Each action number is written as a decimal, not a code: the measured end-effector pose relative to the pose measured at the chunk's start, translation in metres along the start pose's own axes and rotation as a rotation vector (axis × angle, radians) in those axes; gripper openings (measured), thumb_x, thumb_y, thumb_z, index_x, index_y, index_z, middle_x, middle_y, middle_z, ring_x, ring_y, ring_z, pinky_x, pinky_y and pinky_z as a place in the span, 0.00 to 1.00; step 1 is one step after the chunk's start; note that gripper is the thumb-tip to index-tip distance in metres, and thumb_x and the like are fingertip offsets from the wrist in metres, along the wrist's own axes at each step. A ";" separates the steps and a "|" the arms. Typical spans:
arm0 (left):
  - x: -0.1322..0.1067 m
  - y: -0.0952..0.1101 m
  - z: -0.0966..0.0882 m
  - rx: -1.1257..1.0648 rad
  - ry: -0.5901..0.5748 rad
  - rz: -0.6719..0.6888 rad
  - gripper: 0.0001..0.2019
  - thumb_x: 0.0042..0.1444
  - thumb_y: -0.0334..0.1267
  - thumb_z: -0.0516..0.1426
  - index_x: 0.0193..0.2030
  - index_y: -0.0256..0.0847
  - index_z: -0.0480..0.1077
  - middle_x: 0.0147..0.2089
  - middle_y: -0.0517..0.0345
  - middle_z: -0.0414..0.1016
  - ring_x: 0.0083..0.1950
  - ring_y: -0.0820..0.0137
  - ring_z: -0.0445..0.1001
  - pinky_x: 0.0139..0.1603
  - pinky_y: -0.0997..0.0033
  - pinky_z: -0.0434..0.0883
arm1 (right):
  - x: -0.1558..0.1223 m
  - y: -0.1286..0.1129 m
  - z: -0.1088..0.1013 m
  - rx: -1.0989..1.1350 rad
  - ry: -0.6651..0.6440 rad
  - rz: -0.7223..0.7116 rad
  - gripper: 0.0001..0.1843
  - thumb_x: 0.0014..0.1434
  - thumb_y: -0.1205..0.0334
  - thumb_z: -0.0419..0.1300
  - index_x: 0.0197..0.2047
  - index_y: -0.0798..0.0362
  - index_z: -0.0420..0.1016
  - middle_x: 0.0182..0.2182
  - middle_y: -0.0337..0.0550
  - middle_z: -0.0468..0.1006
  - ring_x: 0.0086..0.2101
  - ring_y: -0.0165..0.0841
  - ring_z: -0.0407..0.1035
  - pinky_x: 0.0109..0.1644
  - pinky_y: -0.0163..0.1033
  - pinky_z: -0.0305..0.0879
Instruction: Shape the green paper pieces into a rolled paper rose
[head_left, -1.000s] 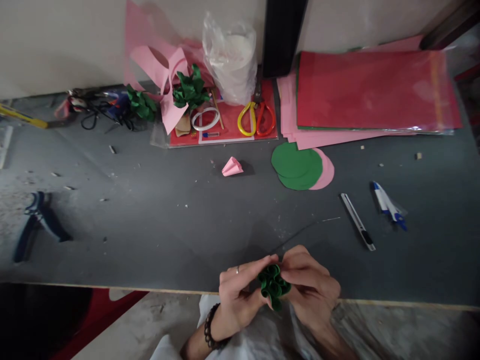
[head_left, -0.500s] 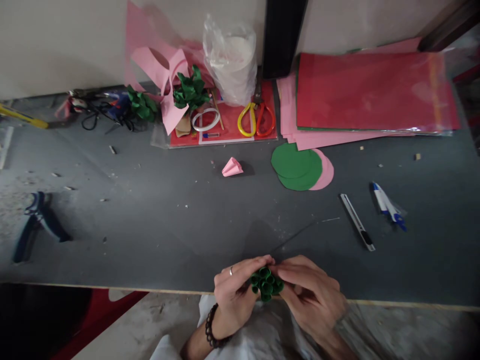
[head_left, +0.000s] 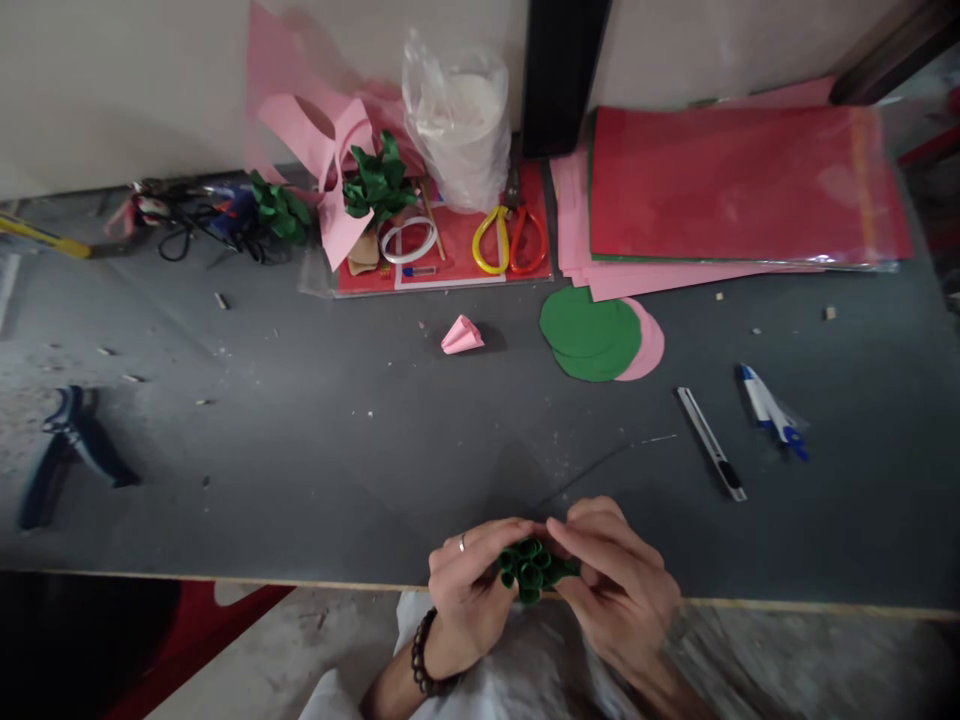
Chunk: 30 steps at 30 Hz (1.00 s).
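At the near edge of the grey bench [head_left: 315,470], a curled green paper flower [head_left: 531,569] sits pinched between the left hand [head_left: 466,585] and right hand [head_left: 616,582], fingertips meeting above it. Toward one o'clock lie a slim metal box cutter [head_left: 710,443] and flat green paper circles [head_left: 590,334]; at twelve, a small pink paper cone [head_left: 461,335].

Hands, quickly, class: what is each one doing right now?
Left hand: closed on the green curled paper piece, fingers pinching its left side.
Right hand: closed on the same piece, fingertips pinching its top right.
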<state>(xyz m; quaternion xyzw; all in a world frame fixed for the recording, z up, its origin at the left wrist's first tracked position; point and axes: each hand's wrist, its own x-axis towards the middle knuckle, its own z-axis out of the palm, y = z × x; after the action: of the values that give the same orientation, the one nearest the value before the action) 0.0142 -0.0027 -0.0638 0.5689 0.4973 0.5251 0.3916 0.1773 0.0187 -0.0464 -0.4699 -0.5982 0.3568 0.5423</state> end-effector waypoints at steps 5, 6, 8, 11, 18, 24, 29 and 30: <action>0.005 0.000 0.000 -0.078 -0.034 0.027 0.14 0.68 0.45 0.67 0.57 0.45 0.83 0.44 0.53 0.92 0.42 0.66 0.92 0.47 0.77 0.86 | 0.000 0.001 0.002 0.038 0.004 -0.011 0.16 0.65 0.72 0.68 0.51 0.43 0.87 0.33 0.36 0.78 0.33 0.32 0.70 0.37 0.42 0.74; 0.005 -0.001 0.000 -0.105 -0.043 0.027 0.15 0.67 0.44 0.68 0.58 0.45 0.83 0.44 0.54 0.92 0.43 0.66 0.92 0.48 0.76 0.86 | -0.001 0.002 0.003 0.047 0.011 -0.012 0.14 0.64 0.72 0.70 0.49 0.43 0.87 0.33 0.36 0.78 0.34 0.32 0.70 0.37 0.43 0.75; 0.005 -0.002 0.000 -0.142 -0.051 0.011 0.16 0.67 0.43 0.68 0.59 0.46 0.82 0.45 0.54 0.92 0.43 0.66 0.91 0.49 0.75 0.86 | -0.002 0.002 0.004 0.065 0.022 0.014 0.11 0.63 0.70 0.71 0.44 0.44 0.86 0.33 0.36 0.78 0.34 0.33 0.71 0.38 0.44 0.76; 0.002 -0.003 -0.002 -0.148 -0.034 -0.021 0.16 0.66 0.46 0.68 0.58 0.47 0.82 0.45 0.54 0.92 0.43 0.65 0.92 0.49 0.74 0.86 | -0.001 0.001 0.006 0.090 0.041 0.057 0.06 0.62 0.67 0.74 0.39 0.45 0.85 0.31 0.36 0.78 0.32 0.33 0.73 0.35 0.43 0.78; 0.006 0.001 -0.002 -0.081 0.013 -0.071 0.12 0.64 0.47 0.70 0.50 0.45 0.86 0.40 0.53 0.92 0.39 0.65 0.92 0.43 0.77 0.86 | 0.000 -0.004 0.007 0.021 0.082 0.094 0.09 0.59 0.69 0.76 0.37 0.46 0.83 0.35 0.38 0.88 0.27 0.29 0.81 0.22 0.30 0.73; 0.008 0.007 -0.002 -0.071 0.016 -0.117 0.12 0.64 0.46 0.70 0.52 0.46 0.86 0.39 0.56 0.93 0.36 0.66 0.92 0.40 0.79 0.85 | 0.003 -0.007 0.010 0.047 0.116 0.076 0.14 0.58 0.72 0.76 0.44 0.46 0.84 0.30 0.35 0.85 0.23 0.27 0.75 0.21 0.30 0.70; 0.003 0.004 -0.003 -0.005 0.042 -0.097 0.11 0.64 0.41 0.70 0.52 0.46 0.87 0.39 0.56 0.93 0.29 0.68 0.89 0.33 0.81 0.84 | 0.006 -0.007 0.010 -0.004 0.069 0.074 0.19 0.62 0.71 0.73 0.53 0.41 0.87 0.32 0.36 0.84 0.25 0.27 0.75 0.26 0.32 0.75; 0.002 0.003 -0.003 -0.003 0.039 -0.103 0.12 0.63 0.40 0.70 0.53 0.46 0.86 0.41 0.56 0.93 0.29 0.68 0.89 0.33 0.81 0.84 | 0.006 -0.007 0.009 -0.009 0.057 0.074 0.19 0.62 0.71 0.72 0.53 0.40 0.88 0.32 0.36 0.84 0.26 0.27 0.76 0.28 0.33 0.76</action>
<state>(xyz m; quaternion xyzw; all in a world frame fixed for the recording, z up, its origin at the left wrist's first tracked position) 0.0119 -0.0012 -0.0596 0.5317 0.5327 0.5160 0.4090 0.1673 0.0227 -0.0392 -0.5041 -0.5664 0.3602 0.5434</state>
